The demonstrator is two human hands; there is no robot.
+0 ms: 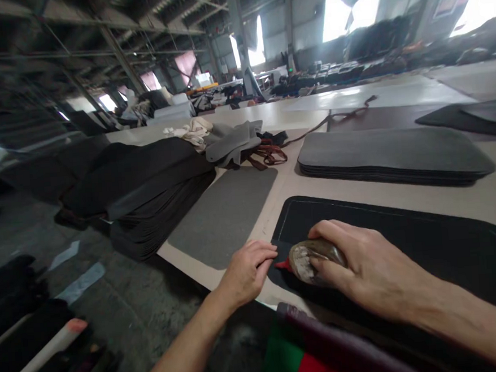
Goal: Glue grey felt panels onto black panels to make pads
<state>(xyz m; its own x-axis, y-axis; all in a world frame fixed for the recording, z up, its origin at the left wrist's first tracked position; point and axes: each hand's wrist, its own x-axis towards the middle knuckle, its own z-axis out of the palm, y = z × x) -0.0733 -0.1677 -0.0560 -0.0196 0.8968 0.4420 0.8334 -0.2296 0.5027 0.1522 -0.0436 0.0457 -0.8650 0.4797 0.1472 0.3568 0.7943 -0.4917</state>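
My right hand (363, 257) is wrapped round a brownish squeeze bottle, seemingly a glue bottle (304, 264), with a pale crusted patch on its side. Its red nozzle (283, 264) points left, low over the near left corner of a black mat (360, 218). The mat lies flat, rounded at the corners, with a thin light line along its far edge. At that same left edge my left hand (249, 268) has its fingers closed together on the mat's border, just left of the nozzle. What lies under those fingertips is partly hidden.
A stack of grey-black mats (394, 153) sits behind the black mat. To the left are a single grey sheet (232, 210) and a tall pile of dark sheets (146, 182) by the table edge. Grey scraps (236, 141) and brown straps (271, 153) lie farther back. Rolls (39, 359) stand lower left.
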